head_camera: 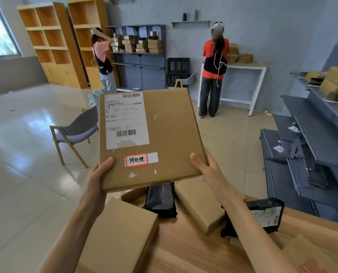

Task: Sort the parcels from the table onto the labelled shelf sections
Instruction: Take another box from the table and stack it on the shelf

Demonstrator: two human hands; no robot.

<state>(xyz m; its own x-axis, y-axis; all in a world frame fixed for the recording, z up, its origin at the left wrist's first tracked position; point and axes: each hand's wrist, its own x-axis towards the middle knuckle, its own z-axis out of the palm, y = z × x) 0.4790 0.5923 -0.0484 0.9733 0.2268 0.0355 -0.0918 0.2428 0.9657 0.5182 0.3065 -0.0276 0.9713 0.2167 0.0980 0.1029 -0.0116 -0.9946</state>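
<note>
I hold a flat brown cardboard parcel (164,134) up in front of me, its top face toward the camera. It bears a white shipping label with barcodes and a small red-bordered sticker with handwritten characters. My left hand (99,178) grips its lower left corner, thumb on top. My right hand (205,166) grips the lower right edge, thumb on top. Below, the wooden table (186,251) carries a brown parcel (121,235), another brown parcel (199,203) and two black bagged parcels (161,200) (266,215). The grey shelf (319,134) with several parcels stands at right.
A grey chair (75,133) stands on the tiled floor to the left. Two people stand at the far wall, one by a grey shelf (138,54) of boxes, one at a white table (249,66). Wooden cabinets (52,42) line the far left. Black crates (178,66) are stacked between.
</note>
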